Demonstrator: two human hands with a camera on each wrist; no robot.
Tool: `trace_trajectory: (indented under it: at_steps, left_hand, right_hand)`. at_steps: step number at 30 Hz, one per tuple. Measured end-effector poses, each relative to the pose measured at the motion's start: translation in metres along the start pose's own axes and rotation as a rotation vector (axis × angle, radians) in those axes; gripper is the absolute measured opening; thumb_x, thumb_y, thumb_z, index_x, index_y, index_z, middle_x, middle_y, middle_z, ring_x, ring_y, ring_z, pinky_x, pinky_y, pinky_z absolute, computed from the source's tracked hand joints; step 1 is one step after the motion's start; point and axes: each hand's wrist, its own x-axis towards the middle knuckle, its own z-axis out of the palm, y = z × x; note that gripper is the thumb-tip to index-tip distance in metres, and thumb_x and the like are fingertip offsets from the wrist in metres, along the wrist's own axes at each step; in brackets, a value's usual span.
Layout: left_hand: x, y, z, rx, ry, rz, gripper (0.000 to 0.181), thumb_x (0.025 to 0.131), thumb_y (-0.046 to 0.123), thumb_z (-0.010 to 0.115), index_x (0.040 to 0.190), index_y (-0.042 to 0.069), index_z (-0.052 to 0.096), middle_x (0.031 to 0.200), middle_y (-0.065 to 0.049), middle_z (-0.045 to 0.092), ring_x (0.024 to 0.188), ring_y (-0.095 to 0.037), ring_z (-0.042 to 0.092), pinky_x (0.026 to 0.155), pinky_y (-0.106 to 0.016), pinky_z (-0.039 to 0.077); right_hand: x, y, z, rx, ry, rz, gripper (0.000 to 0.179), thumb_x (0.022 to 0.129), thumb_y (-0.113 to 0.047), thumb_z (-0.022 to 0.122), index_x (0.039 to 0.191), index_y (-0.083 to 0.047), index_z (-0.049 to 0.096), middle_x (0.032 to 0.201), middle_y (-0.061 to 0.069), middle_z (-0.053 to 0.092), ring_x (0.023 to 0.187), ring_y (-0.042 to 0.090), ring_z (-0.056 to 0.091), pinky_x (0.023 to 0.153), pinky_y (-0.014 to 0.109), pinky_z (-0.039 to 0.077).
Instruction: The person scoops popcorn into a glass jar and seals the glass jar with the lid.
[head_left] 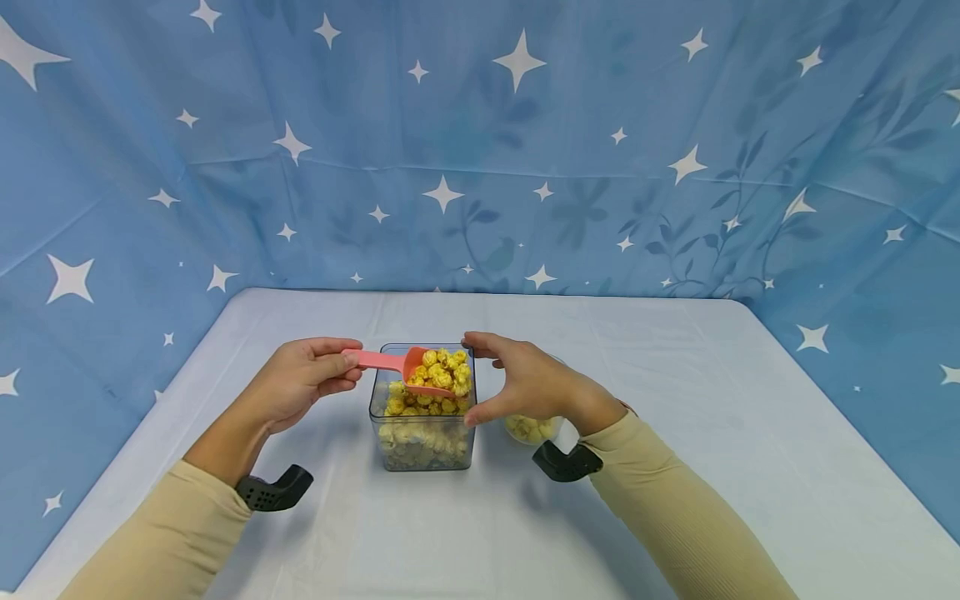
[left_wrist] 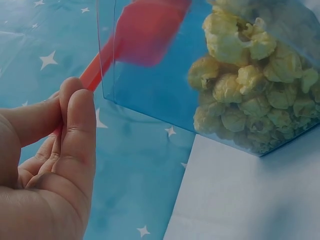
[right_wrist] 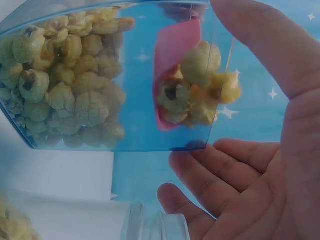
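Between the thumb and fingers of my left hand [head_left: 303, 379] is the handle of a pink scoop [head_left: 381, 360]. Its bowl holds yellow popcorn [head_left: 442, 371] and lies tilted above the mouth of a clear square plastic box [head_left: 405, 419]. More popcorn [left_wrist: 235, 95] fills the lower part of the box, seen through its wall. My right hand [head_left: 536, 383] grips the box from the right side, thumb at the near corner and fingers at the far one. In the right wrist view the scoop's bowl shows through the clear wall.
A clear jar [right_wrist: 95, 215] with popcorn in it stands right of the box, partly hidden by my right hand in the head view. A white cloth [head_left: 675, 375] covers the table. A blue curtain with white stars [head_left: 480, 125] hangs behind.
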Motion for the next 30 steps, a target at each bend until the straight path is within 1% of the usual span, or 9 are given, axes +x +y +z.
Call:
trace_trajectory:
  at_steps: [8,11,16,24,30]
  left_hand:
    - [-0.0016,-0.0024,-0.0029,-0.035,-0.003,0.015,0.051,0.103,0.005,0.055,0.141,-0.023,0.034,0.095,-0.003,0.069,0.085,-0.009,0.068,0.081,-0.025,0.057]
    - [-0.0020,-0.0029,-0.0028,-0.036,-0.010,0.012,0.051,0.103,0.005,0.055,0.141,-0.022,0.035,0.096,-0.005,0.069,0.085,-0.009,0.068,0.081,-0.025,0.057]
    - [-0.0021,-0.0040,-0.0005,-0.046,-0.022,0.007,0.049,0.103,0.004,0.054,0.141,-0.022,0.035,0.097,-0.007,0.069,0.085,-0.010,0.068,0.081,-0.025,0.057]
    - [-0.0025,-0.0050,-0.0018,-0.055,-0.014,0.008,0.052,0.103,0.005,0.055,0.141,-0.023,0.033,0.094,-0.003,0.069,0.085,-0.009,0.067,0.081,-0.025,0.057]
    - [-0.0036,-0.0025,-0.0058,-0.078,-0.004,0.013,0.054,0.103,0.007,0.057,0.142,-0.022,0.033,0.095,-0.003,0.070,0.085,-0.009,0.068,0.081,-0.024,0.057]
  right_hand:
    - [0.0003,-0.0003,0.0003,-0.011,0.004,0.008,0.105,0.076,-0.036,0.089,0.156,-0.003,0.030,0.155,0.010,0.040,0.137,0.028,0.044,0.110,0.042,0.040]
    - [0.0005,-0.0005,0.0005,-0.009,0.003,0.007,0.105,0.076,-0.035,0.089,0.156,-0.003,0.030,0.155,0.010,0.040,0.138,0.027,0.044,0.110,0.042,0.040]
    - [-0.0003,-0.0020,0.0006,0.000,0.001,0.009,0.104,0.077,-0.035,0.089,0.156,-0.003,0.029,0.156,0.011,0.039,0.137,0.030,0.044,0.110,0.044,0.039]
    - [-0.0002,-0.0015,0.0007,0.012,0.000,-0.006,0.104,0.077,-0.033,0.089,0.156,-0.001,0.029,0.156,0.012,0.038,0.138,0.029,0.043,0.111,0.047,0.038]
    - [0.0001,-0.0009,0.0001,0.007,0.001,-0.003,0.104,0.077,-0.033,0.089,0.156,-0.002,0.029,0.156,0.012,0.039,0.138,0.030,0.043,0.110,0.047,0.039]
